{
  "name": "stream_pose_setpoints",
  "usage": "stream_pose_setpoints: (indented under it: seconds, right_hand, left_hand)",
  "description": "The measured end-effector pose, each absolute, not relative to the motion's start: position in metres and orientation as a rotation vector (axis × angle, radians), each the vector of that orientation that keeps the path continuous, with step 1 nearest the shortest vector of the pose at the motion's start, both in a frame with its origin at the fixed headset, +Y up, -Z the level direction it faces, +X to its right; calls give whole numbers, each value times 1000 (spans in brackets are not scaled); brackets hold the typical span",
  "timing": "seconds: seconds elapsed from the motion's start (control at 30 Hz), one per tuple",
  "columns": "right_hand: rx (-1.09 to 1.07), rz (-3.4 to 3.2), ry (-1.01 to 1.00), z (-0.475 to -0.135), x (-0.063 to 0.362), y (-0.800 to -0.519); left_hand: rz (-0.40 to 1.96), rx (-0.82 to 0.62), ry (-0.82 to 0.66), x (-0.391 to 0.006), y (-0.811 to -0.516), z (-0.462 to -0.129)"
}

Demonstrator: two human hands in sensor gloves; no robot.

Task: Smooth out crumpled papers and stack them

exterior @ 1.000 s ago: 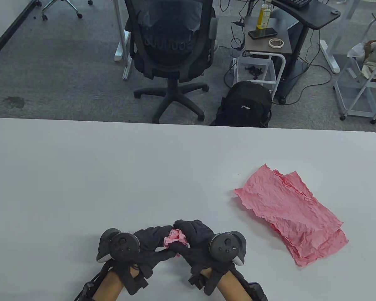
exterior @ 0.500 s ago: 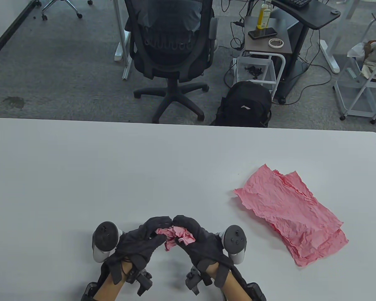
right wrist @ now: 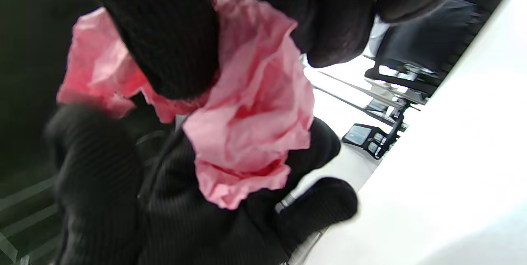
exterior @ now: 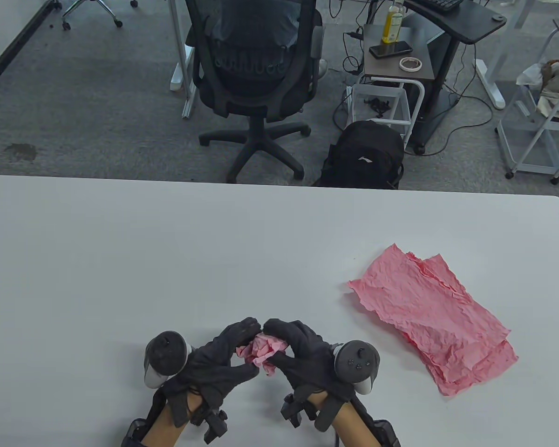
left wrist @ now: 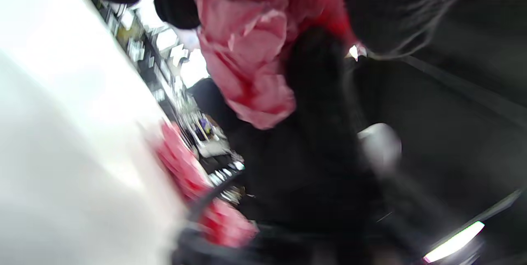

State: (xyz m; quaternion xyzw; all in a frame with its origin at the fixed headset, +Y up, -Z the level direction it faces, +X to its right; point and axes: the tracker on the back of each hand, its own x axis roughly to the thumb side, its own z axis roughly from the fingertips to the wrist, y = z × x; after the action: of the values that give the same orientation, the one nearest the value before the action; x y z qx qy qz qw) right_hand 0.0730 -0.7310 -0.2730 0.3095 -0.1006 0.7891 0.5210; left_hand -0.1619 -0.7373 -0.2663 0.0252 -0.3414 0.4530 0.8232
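A crumpled pink paper ball point(exterior: 262, 351) is held between both gloved hands just above the white table point(exterior: 167, 260), near its front edge. My left hand point(exterior: 223, 358) pinches the ball's left side. My right hand point(exterior: 298, 354) pinches its right side. The ball fills the left wrist view point(left wrist: 247, 55) and the right wrist view point(right wrist: 247, 112), wrapped by black fingers. A stack of flattened pink papers point(exterior: 433, 321) lies on the table to the right, apart from both hands.
Beyond the table's far edge stand an office chair point(exterior: 256, 79), a black backpack point(exterior: 365, 156) and a small side table point(exterior: 396, 56) with a bottle, phone and tape roll. A white cart point(exterior: 540, 121) stands at the far right.
Both hands have rolled back and forth while working the pink ball between their fingers. More of the paper has come loose. The flattened stack has not moved.
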Motion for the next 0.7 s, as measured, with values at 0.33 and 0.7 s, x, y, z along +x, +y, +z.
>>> stream_pose_setpoints:
  seconds: [0.33,0.7]
  right_hand:
    - [833,1834,-318,-264,63,-724]
    - [801,1985,-532,-258,72,-715]
  left_hand:
    - [1359,-81,-620,-178,-747,-278]
    - [1386,-41,-493,-185,-751,-278]
